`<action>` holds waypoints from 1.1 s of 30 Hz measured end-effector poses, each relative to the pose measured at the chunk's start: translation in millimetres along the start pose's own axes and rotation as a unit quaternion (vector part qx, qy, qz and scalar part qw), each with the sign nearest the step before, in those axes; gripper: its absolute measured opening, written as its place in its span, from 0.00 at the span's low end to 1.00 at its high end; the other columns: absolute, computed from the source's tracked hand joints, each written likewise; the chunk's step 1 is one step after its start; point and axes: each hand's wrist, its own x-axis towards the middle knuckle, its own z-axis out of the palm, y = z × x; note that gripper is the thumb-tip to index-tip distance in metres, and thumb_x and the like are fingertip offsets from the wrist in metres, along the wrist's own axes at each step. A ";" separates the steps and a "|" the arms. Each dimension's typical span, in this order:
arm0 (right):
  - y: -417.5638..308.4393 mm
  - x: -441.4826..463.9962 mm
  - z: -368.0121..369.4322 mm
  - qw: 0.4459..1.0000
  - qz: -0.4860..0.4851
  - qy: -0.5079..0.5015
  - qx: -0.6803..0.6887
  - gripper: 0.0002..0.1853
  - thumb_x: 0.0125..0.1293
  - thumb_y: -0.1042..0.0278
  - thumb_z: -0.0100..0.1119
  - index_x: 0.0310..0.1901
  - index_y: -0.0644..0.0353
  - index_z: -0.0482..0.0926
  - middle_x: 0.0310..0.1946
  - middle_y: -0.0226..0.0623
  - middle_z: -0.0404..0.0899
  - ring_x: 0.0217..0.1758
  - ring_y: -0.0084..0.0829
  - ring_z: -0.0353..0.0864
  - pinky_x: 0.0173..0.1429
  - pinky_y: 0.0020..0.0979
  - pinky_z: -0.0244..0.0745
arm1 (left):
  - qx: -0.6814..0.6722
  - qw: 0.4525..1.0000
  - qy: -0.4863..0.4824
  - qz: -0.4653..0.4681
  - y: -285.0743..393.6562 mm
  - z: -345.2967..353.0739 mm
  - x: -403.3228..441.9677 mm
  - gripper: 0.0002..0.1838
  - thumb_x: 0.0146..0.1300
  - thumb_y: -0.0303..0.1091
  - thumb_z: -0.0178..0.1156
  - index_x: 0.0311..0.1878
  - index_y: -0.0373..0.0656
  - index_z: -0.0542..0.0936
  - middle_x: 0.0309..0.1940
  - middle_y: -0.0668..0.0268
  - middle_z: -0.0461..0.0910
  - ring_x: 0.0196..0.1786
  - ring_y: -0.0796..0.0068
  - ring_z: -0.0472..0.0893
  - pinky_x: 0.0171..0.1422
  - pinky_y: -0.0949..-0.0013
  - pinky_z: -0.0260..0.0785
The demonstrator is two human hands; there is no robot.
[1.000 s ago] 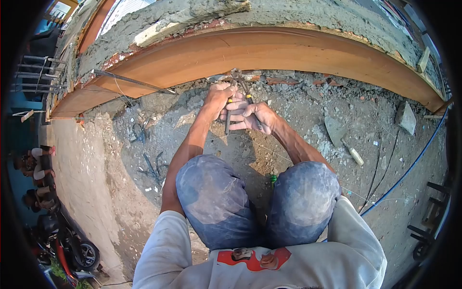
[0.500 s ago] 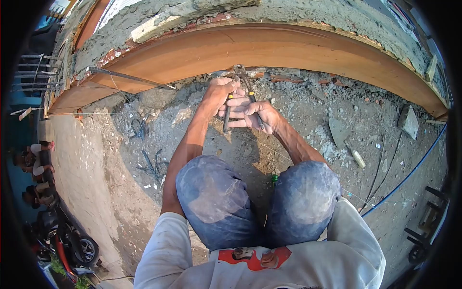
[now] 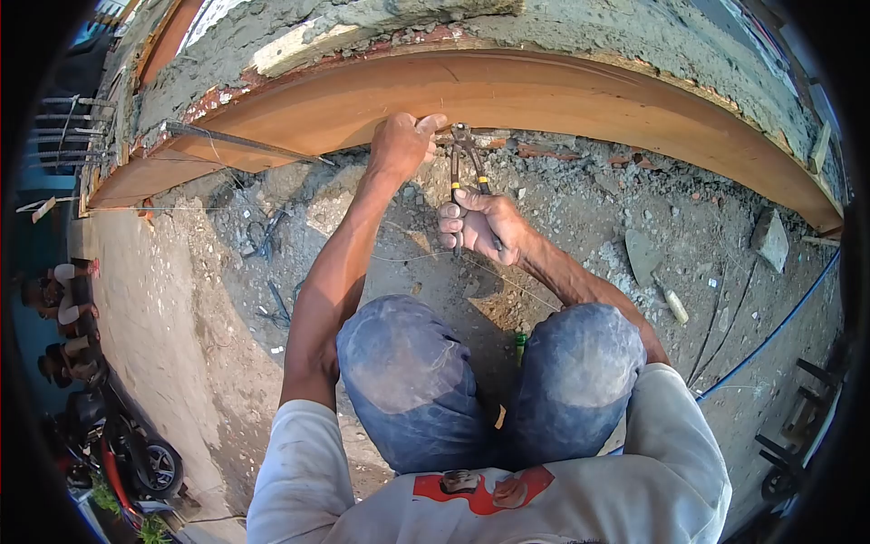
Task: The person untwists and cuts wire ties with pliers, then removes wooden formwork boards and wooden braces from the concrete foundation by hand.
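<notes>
My right hand is closed round the handles of a pair of pincers, dark with yellow bands. Their head points away from me, near the lower edge of an orange-brown wooden board. To the left of the pincers' head, my left hand is raised against the board's lower edge, its thumb and fingers pinched together. Whatever sits between those fingers is too small to make out. A thin pale line runs over the ground below my right hand.
Wet grey mortar tops the board. A metal bar leans out at left. On the right lie a trowel, a concrete chunk and a blue hose. People sit beside a motorbike at far left.
My left hand has moved up and left, away from the pincers, to the board. My right hand's fingers have closed round both handles, and the handles have come closer together.
</notes>
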 end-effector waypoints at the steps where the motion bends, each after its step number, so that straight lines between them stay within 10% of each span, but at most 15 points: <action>1: -0.7 -0.2 1.3 1.000 0.002 0.000 -0.001 0.08 0.83 0.62 0.49 0.44 0.53 0.66 0.34 0.29 0.69 0.37 0.29 0.70 0.45 0.42 0.74 | -0.001 1.000 0.001 -0.001 -1.3 0.5 2.7 0.22 0.73 0.49 0.66 0.41 0.34 0.88 0.29 0.59 0.87 0.31 0.70 0.87 0.33 0.67 0.77; 16: -40.8 -26.6 45.6 0.962 0.068 0.161 -0.211 0.08 0.81 0.69 0.47 0.43 0.62 0.71 0.35 0.37 0.75 0.33 0.31 0.77 0.40 0.42 0.81 | -0.028 1.000 0.006 0.005 -6.1 0.0 16.2 0.16 0.76 0.37 0.63 0.51 0.31 0.87 0.33 0.56 0.88 0.30 0.70 0.87 0.33 0.64 0.82; 22: -41.6 -26.8 49.7 0.949 0.073 0.198 -0.237 0.07 0.78 0.72 0.45 0.42 0.63 0.72 0.36 0.39 0.77 0.35 0.35 0.81 0.40 0.44 0.82 | -0.011 0.997 -0.059 -0.047 5.2 -8.8 -1.1 0.30 0.74 0.56 0.62 0.61 0.36 0.84 0.45 0.51 0.89 0.39 0.60 0.91 0.38 0.60 0.83; 27: -40.9 -12.3 69.5 0.946 0.096 0.221 -0.217 0.06 0.74 0.72 0.44 0.45 0.64 0.70 0.35 0.38 0.76 0.34 0.35 0.80 0.42 0.45 0.83 | -0.114 0.929 -0.345 -0.076 56.4 -25.9 -36.5 0.52 0.68 0.74 0.57 0.78 0.36 0.65 0.68 0.37 0.74 0.56 0.45 0.87 0.44 0.39 0.84; 33: -50.4 -47.5 155.4 0.838 0.112 0.250 -0.472 0.12 0.77 0.67 0.48 0.53 0.65 0.74 0.34 0.44 0.81 0.36 0.42 0.86 0.47 0.48 0.86 | -0.156 0.947 -0.279 -0.020 10.0 49.1 -8.1 0.17 0.61 0.42 0.62 0.35 0.34 0.84 0.28 0.60 0.83 0.34 0.67 0.83 0.34 0.57 0.72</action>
